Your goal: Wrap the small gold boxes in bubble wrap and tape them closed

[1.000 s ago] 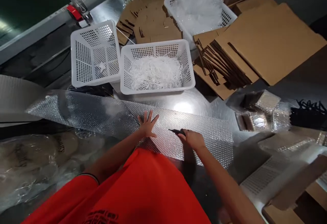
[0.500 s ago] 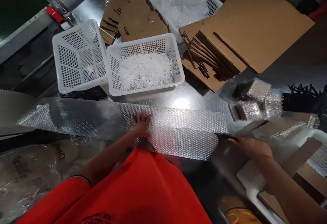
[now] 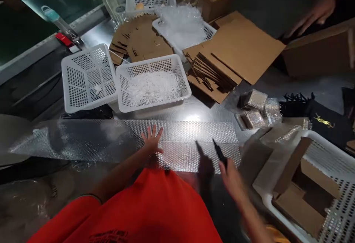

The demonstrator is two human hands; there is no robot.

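A long strip of bubble wrap (image 3: 183, 156) lies across the steel table in front of me, with a fold or seam running along its right part. My left hand (image 3: 151, 143) presses on it near the middle, palm down and fingers spread. My right hand (image 3: 230, 174) grips a slim, pointed black knife-like tool (image 3: 220, 152). Its tip points up and left, above the right part of the wrap, and its shadow falls on the sheet. The exact kind of tool is unclear. Toward its left end the wrap (image 3: 36, 141) reaches a pale rounded shape.
White baskets (image 3: 154, 104) stand behind the wrap, one holding white paper shreds. Flat cardboard (image 3: 244, 47) is stacked beyond. Small bubble-wrapped packages (image 3: 255, 119) sit to the right, near a basket with an open carton (image 3: 302, 202). Another person's hand (image 3: 316, 16) is at a box (image 3: 318, 56).
My right hand has moved left from the wrap's right end and lifted, the tool now pointing up and away. My left hand stays on the wrap. The view has shifted right.
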